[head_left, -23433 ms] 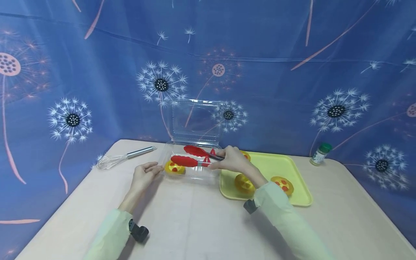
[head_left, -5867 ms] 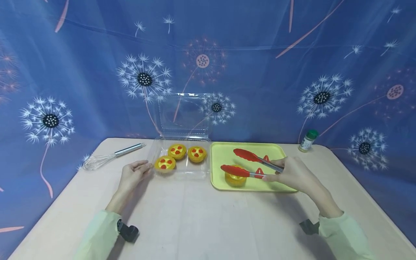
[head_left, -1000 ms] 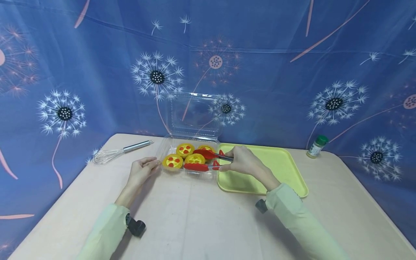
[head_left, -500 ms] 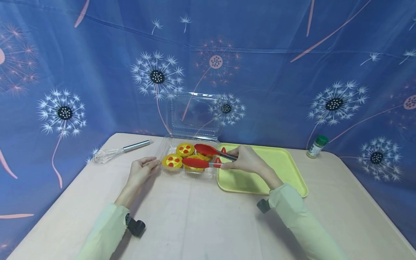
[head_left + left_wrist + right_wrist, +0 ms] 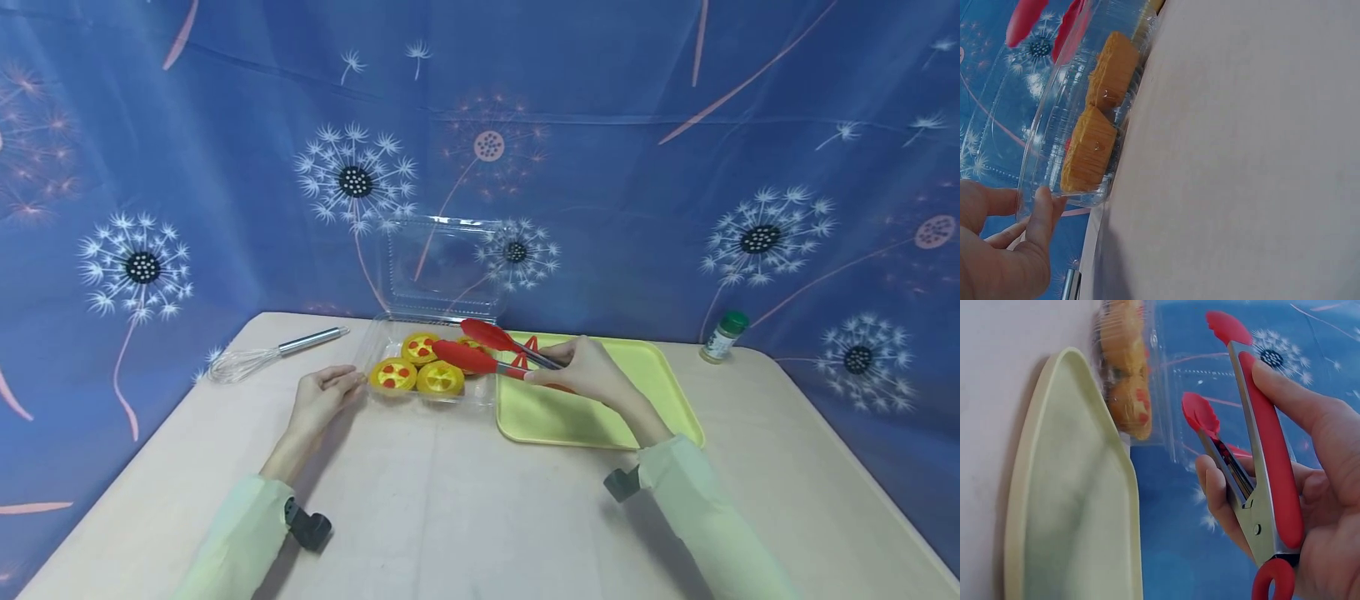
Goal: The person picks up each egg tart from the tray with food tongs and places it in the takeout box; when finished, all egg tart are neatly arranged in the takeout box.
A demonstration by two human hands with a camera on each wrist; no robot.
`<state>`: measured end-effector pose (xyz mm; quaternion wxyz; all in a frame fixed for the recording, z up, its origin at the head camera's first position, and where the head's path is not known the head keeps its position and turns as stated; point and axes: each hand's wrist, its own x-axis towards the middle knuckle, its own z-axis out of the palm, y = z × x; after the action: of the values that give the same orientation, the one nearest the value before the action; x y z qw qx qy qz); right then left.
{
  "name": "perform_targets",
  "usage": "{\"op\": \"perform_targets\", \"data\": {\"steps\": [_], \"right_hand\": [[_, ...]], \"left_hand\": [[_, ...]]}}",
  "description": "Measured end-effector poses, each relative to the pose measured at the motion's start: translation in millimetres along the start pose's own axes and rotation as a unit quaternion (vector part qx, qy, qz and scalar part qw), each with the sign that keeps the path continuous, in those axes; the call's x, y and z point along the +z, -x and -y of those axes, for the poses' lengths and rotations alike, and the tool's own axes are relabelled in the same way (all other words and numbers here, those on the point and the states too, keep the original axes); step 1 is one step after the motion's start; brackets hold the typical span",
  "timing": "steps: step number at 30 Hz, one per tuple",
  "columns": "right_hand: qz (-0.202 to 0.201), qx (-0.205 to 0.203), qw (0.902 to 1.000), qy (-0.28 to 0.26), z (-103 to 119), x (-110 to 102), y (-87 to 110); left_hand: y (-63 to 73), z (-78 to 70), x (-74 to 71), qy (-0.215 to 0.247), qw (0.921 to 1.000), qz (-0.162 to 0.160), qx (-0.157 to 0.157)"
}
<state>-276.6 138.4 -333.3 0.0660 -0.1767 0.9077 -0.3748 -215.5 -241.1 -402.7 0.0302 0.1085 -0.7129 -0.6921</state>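
My right hand (image 5: 592, 372) grips a pair of tongs (image 5: 1275, 462) with red tips, spread apart with nothing between them. In the head view the tongs hang over the right part of a clear plastic container (image 5: 480, 398), whose lid (image 5: 442, 267) stands up behind. Several toy egg tarts lie inside: a yellow-topped tart (image 5: 441, 379), two tarts with red spots, a front one (image 5: 393, 377) and a rear one (image 5: 420, 348), and another tart (image 5: 474, 354) partly hidden by the tongs. My left hand (image 5: 1019, 244) pinches the container's left rim between thumb and fingers.
A yellow tray (image 5: 600, 417) sits right against the container, under my right hand. To the left lies a metal whisk (image 5: 277, 354). A small green-capped seasoning bottle (image 5: 723, 337) stands at the back right, near the table's edge. A blue patterned cloth (image 5: 600, 167) hangs behind.
Earlier the last tart left the tray in the tongs for the container. Within the last second the tongs have come off it and moved up and right. The left hand stays at the rim.
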Motion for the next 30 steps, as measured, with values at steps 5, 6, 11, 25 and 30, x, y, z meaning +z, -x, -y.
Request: {"op": "perform_targets", "data": {"steps": [5,6,11,25,30], "right_hand": [[-0.02,0.033,0.9986,-0.036,-17.2,-15.4,20.1],[-0.024,0.04,0.9981,-0.039,-21.2,-19.7,24.6],[-0.039,0.075,0.9949,-0.054,-43.1,-46.0,51.4],[-0.103,0.192,0.9751,-0.039,-117.9,-117.5,144.7],[-0.117,0.264,0.9575,-0.002,-152.1,-128.7,165.6]], "left_hand": [[0.6,0.7,1.4,0.006,1.0,-0.002,0.001],[0.8,0.9,1.3,0.007,1.0,-0.002,0.001],[2.5,0.9,0.6,0.007,1.0,-0.005,0.002],[3.8,1.9,-0.5,0.019,0.9998,0.006,-0.006],[4.5,2.9,-3.1,0.024,0.9997,0.007,-0.008]]}}
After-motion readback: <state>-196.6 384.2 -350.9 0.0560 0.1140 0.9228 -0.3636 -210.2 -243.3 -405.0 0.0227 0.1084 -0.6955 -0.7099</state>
